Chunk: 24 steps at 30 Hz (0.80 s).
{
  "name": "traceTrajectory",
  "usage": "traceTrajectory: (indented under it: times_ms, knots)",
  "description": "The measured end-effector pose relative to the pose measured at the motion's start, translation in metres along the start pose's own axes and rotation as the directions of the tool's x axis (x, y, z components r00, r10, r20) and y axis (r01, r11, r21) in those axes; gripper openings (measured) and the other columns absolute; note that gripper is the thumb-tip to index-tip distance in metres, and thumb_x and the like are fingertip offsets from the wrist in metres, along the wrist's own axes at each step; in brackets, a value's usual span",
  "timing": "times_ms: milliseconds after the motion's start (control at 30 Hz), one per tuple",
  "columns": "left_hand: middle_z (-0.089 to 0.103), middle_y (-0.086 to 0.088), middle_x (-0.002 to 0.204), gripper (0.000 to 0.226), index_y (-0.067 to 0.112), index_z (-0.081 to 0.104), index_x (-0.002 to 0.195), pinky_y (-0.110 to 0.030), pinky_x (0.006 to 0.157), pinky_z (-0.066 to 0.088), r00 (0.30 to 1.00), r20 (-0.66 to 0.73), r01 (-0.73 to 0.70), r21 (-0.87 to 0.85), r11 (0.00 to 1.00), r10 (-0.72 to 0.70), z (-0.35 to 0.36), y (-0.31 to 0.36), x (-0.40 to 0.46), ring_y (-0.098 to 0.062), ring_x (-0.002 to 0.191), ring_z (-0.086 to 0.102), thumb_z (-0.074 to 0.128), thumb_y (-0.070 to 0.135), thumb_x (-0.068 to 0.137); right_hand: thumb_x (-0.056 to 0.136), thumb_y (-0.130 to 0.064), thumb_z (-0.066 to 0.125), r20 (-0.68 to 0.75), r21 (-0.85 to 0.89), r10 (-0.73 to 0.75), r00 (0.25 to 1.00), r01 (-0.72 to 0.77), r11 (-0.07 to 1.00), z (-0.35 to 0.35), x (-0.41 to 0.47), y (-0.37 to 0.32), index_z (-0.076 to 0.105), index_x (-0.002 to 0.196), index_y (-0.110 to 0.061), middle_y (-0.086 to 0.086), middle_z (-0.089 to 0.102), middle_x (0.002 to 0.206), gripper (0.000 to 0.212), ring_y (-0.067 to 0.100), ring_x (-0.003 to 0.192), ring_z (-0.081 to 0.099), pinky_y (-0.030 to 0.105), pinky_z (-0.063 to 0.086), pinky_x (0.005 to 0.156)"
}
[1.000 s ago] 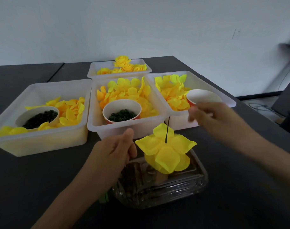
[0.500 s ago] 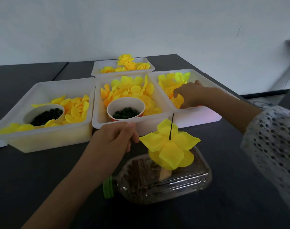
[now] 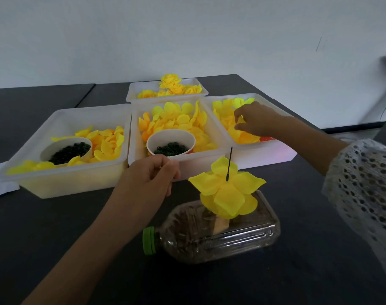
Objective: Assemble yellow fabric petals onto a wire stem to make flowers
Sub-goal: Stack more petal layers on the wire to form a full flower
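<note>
Right hand (image 3: 255, 119) fingers apparently pinch a petal (image 3: 240, 123); left hand (image 3: 153, 177) curled, empty.

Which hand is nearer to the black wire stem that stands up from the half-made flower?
The left hand. It hovers just left of the wire stem, beside the flower's petals. The right hand is farther back, reaching into the right tray of loose petals.

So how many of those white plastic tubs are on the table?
4: a left white plastic tub, a middle one beside it, a right one under the reaching right hand, and a smaller one behind. None seems hidden.
</note>
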<state>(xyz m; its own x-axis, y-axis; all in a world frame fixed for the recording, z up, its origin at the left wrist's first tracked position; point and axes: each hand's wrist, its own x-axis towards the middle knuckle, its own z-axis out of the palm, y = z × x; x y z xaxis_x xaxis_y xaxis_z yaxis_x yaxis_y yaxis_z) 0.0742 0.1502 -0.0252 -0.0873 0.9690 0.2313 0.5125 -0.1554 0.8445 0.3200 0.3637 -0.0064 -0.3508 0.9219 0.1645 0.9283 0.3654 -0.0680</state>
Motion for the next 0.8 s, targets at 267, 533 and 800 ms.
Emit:
traceTrajectory:
  times_ms: [267,533,800]
  knots:
    - [0.057,0.01,0.052,0.036,0.024,0.064,0.073,-0.024,0.057,0.038,0.972,0.183,0.132,0.083,0.988,-0.146,0.004,-0.009,-0.009,0.002,0.047,0.05,0.044,0.041,0.097,0.087,-0.018,0.066,-0.166,0.185,0.024,0.986,0.007,0.983,-0.023,-0.013,0.004,0.058,0.122,-0.006,0.02,0.062,0.102,0.038,0.029,0.089,0.053,0.026,0.034,0.074]
    - [0.063,0.015,0.064,0.033,0.034,0.066,0.073,-0.019,0.059,0.035,0.963,0.25,0.059,0.15,0.987,-0.095,0.01,-0.014,-0.033,0.005,0.057,0.056,0.042,0.043,0.094,0.092,-0.038,0.061,-0.045,0.267,-0.019,0.999,0.03,0.963,-0.024,-0.055,-0.006,0.046,0.133,-0.022,0.007,0.06,0.11,0.047,0.023,0.088,0.055,0.029,0.039,0.074]
    - [0.061,0.015,0.061,0.03,0.029,0.068,0.076,-0.021,0.058,0.035,0.98,0.176,0.072,0.117,0.991,-0.092,0.017,-0.016,-0.032,0.004,0.054,0.054,0.048,0.032,0.098,0.091,-0.032,0.061,-0.053,0.294,-0.052,0.997,0.065,0.954,-0.025,-0.106,-0.02,0.063,0.107,-0.02,0.002,0.061,0.092,0.021,0.009,0.072,0.053,0.027,0.034,0.069]
